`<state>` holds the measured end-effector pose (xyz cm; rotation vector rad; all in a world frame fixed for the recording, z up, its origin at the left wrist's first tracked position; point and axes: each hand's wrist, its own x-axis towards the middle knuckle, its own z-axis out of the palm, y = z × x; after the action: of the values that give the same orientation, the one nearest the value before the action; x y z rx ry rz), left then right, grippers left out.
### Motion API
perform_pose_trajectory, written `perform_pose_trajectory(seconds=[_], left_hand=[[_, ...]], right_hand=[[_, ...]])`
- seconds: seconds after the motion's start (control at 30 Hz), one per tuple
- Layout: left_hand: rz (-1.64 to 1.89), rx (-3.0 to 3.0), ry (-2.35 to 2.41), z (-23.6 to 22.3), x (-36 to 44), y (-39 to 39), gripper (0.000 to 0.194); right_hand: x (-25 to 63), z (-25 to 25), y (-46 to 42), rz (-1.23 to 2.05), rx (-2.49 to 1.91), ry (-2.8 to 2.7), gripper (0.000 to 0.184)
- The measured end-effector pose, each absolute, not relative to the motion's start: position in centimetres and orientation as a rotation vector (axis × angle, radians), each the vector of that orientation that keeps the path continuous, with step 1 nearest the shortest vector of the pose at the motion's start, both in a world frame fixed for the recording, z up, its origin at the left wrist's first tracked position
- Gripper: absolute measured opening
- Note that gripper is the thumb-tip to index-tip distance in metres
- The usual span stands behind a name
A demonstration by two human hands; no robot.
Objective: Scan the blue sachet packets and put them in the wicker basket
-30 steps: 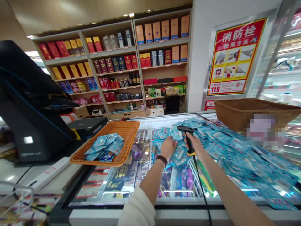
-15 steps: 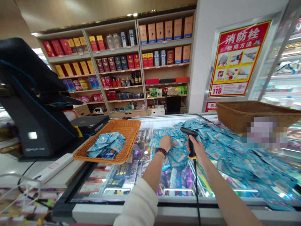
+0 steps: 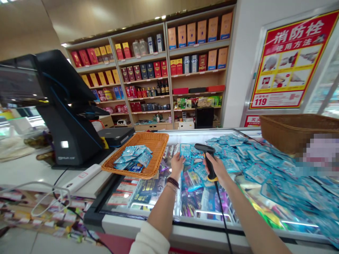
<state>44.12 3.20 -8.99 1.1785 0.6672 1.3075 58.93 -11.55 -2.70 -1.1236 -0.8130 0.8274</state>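
Note:
My right hand is wrapped round the handle of a black barcode scanner, whose head points left and whose cord runs down towards me. Between the fingertips of my left hand is a small blue packet, raised a little in front of the scanner. Many more such blue packets lie in a loose heap on the glass top to the right. An orange woven basket at the left holds a pile of similar packets.
Below the packets is a chest freezer with a glass top and frozen goods inside. A brown basket stands at the back right. At the left are a black checkout terminal and a black box. Shelves of boxed goods line the back.
My left hand has moved left out of the heap with a packet at its fingertips. The scanner stays in my right hand. The view has turned slightly left.

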Motion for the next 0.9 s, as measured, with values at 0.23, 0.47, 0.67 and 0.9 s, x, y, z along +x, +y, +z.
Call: perform_pose_trajectory(seconds=[0.23,0.47,0.67,0.9], left_hand=[[1.272,1.046,0.61,-9.8,43.9,4.0,0.048],[1.263,1.092,0.649,-9.8,43.9,3.9,0.044],[1.281,1.077,0.692,-9.3,44.0,3.7,0.048],[1.271,1.05,0.698,-9.0,44.0,3.5,0.044]], right_hand=[[58.3,-2.9,-12.2,0.862,-1.143,-0.862,0.068],[58.6,-4.3,-11.8,0.837,-1.137,-0.928,0.071],[58.9,-4.9,-11.7,0.854,-1.139,-0.968,0.068],[58.8,-4.7,-11.9,0.867,-1.122,-0.96,0.067]])
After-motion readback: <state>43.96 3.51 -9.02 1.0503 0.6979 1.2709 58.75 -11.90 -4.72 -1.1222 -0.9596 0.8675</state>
